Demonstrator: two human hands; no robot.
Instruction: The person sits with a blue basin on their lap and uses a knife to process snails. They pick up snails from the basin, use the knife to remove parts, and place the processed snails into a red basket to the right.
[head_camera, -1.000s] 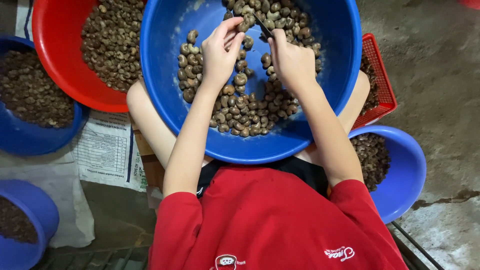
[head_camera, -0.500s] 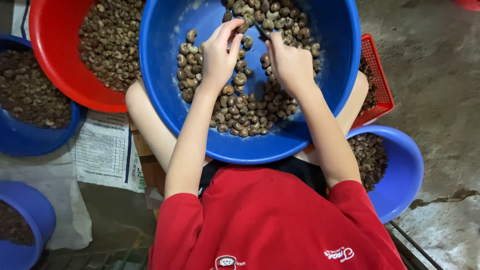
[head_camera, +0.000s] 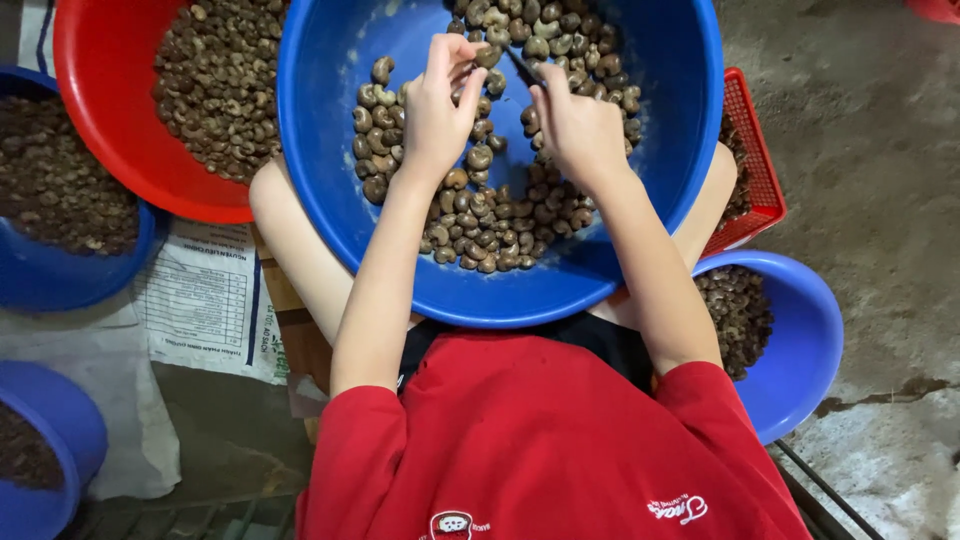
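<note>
A large blue basin (head_camera: 330, 150) rests on my lap, partly filled with brown curved nuts (head_camera: 500, 230). Over the heap, my left hand (head_camera: 435, 110) pinches one nut between thumb and fingers. My right hand (head_camera: 575, 125) is closed around a thin dark metal tool (head_camera: 522, 68) whose tip points toward the nut in the left hand. Both hands hover close together above the far half of the basin.
A red basin (head_camera: 100, 130) of nuts sits at upper left, with blue bowls (head_camera: 60, 280) of darker pieces beside and below it. A red mesh basket (head_camera: 755, 170) and another blue bowl (head_camera: 810, 340) of nuts stand at right. A printed sack (head_camera: 200, 300) lies on the concrete floor.
Both hands stay together over the basin; the fingers have shifted slightly on the nut and the tool.
</note>
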